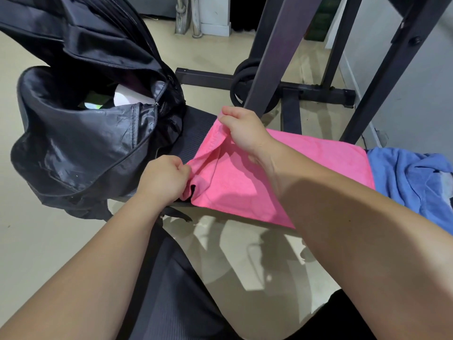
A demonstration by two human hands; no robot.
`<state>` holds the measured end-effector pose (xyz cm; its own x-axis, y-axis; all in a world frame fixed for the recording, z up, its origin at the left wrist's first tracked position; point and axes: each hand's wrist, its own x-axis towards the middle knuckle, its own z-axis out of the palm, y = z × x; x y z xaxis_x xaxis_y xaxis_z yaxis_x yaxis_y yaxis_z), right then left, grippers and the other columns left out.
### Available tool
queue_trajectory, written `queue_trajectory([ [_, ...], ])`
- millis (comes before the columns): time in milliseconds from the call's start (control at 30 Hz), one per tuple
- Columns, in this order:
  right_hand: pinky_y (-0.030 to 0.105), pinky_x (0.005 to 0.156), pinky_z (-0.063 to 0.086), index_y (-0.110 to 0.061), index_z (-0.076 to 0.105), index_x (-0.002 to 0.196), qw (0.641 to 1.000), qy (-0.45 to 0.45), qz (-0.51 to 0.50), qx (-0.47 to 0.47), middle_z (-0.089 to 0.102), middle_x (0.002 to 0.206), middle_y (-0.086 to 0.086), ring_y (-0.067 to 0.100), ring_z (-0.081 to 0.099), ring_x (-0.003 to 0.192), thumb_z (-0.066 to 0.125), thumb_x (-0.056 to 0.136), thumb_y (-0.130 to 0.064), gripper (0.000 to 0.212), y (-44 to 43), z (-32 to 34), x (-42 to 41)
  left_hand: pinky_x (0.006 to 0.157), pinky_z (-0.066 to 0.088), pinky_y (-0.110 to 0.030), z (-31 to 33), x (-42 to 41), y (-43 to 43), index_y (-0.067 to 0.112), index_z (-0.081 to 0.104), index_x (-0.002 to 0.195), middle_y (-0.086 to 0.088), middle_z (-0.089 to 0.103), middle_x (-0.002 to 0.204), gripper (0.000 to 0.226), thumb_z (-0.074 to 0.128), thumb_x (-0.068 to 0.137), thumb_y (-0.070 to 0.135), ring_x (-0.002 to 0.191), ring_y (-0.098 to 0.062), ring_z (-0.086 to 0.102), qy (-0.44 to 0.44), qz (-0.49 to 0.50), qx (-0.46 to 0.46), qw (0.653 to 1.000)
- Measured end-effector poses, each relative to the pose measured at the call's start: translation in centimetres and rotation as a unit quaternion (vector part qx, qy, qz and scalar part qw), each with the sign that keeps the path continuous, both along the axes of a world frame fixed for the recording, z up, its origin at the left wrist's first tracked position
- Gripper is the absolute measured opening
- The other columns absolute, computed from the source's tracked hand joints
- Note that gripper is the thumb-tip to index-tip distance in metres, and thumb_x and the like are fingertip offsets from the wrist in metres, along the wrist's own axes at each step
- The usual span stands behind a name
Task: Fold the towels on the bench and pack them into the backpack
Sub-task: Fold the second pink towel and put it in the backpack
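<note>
A pink towel (306, 168) lies spread flat on the dark bench (196, 123). My left hand (163, 179) pinches its near left corner, lifted a little off the bench. My right hand (241, 128) pinches the far left corner. A crumpled blue towel (407, 177) lies on the bench to the right, touching the pink one. The black backpack (81, 141) stands at the bench's left end with its main compartment unzipped and wide open; white and green items show inside.
Dark metal uprights of a weight rack (277, 52) rise behind the bench, with a weight plate (242, 82) leaning at the base. A tiled floor (36, 241) lies below. A pale wall (416, 94) stands at the right.
</note>
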<state>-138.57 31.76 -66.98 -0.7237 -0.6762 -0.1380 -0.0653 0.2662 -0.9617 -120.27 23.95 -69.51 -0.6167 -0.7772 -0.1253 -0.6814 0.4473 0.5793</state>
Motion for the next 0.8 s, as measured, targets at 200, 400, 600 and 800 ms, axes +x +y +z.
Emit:
queue_trajectory([
  [200, 0.027, 0.108, 0.041, -0.006, 0.051, 0.146, 0.999, 0.031, 0.025, 0.003, 0.053, 0.149, 0.004, 0.013, 0.056, 0.122, 0.059, 0.099, -0.018, 0.049, -1.5, 1.0, 0.2, 0.060, 0.038, -0.042, 1.5, 0.5, -0.3, 0.008, 0.043, 0.075, -0.009, 0.051, 0.067, 0.024, 0.044, 0.097, 0.018, 0.068, -0.035, 0.048, 0.100, 0.035, -0.062, 0.992],
  [400, 0.017, 0.069, 0.042, -0.014, 0.054, 0.145, 0.999, 0.036, 0.025, 0.006, 0.061, 0.103, -0.006, 0.000, 0.050, 0.075, 0.064, 0.091, -0.007, 0.055, -1.2, 1.6, -1.4, 0.060, 0.040, -0.045, 5.3, -0.8, 0.5, 0.011, 0.045, 0.083, -0.005, 0.051, 0.063, 0.027, 0.045, 0.103, 0.029, 0.063, -0.028, 0.050, 0.179, -0.007, -0.121, 0.976],
  [600, 0.042, 0.090, 0.060, -0.015, 0.074, 0.120, 0.997, 0.023, -0.060, -0.040, 0.073, 0.114, 0.003, 0.019, 0.072, 0.099, 0.081, 0.074, -0.011, 0.046, 3.2, 2.9, -5.1, 0.058, 0.031, -0.041, 7.2, -5.2, 5.4, 0.016, 0.045, 0.075, 0.004, 0.047, 0.058, 0.031, 0.052, 0.101, 0.031, 0.057, -0.015, 0.047, 0.187, -0.130, -0.086, 0.970],
  [800, 0.010, 0.075, 0.050, -0.012, 0.074, 0.115, 0.984, 0.049, -0.171, -0.003, 0.071, 0.105, -0.002, 0.004, 0.065, 0.090, 0.074, 0.081, 0.002, 0.037, 10.4, 1.2, -9.5, 0.058, 0.032, -0.038, 3.0, -10.5, 13.7, 0.013, 0.047, 0.080, 0.005, 0.047, 0.059, 0.036, 0.066, 0.093, 0.041, 0.057, -0.015, 0.041, 0.153, -0.230, 0.054, 0.959],
])
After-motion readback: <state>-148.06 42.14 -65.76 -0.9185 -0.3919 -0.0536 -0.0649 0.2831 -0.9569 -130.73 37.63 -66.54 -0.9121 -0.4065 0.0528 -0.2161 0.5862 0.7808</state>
